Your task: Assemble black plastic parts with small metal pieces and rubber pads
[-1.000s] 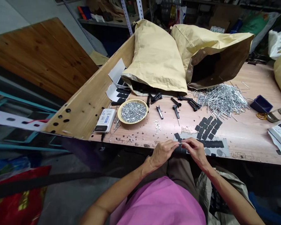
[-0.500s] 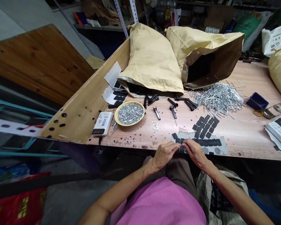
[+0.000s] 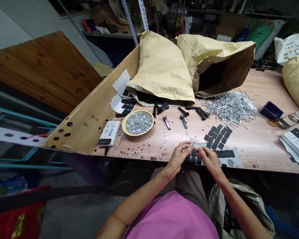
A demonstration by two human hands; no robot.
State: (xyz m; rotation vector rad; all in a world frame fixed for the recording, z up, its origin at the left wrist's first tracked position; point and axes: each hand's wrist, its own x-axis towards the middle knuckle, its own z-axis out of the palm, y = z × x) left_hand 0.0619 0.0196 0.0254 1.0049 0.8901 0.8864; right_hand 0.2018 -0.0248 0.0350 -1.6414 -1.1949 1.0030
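My left hand [image 3: 178, 156] and my right hand [image 3: 209, 160] meet over the table's front edge, fingertips pinched close together. Something small and thin shows between them, too small to name. Beneath and beside the hands lies a grey backing sheet [image 3: 236, 156] with rounded black pads stuck on it. More black pads [image 3: 218, 136] lie in rows just beyond it. Further off on the table are black plastic clips [image 3: 166, 122], one of them [image 3: 183, 121] with a thin metal pin sticking out. A small patch of tiny metal nuts or washers [image 3: 164, 137] is left of the hands.
A yellow bowl [image 3: 124, 127] of small metal parts and a white box-like device [image 3: 109, 132] stand at left. Behind are two large paper sacks [image 3: 164, 66] and a heap of metal pins [image 3: 233, 108]. A blue tray [image 3: 271, 111] and a bottle [image 3: 292, 119] sit right.
Both hands have turned and lifted slightly, with the left fingers now less curled and the pinched fingertips raised. The whole view has shifted a little downward in the picture.
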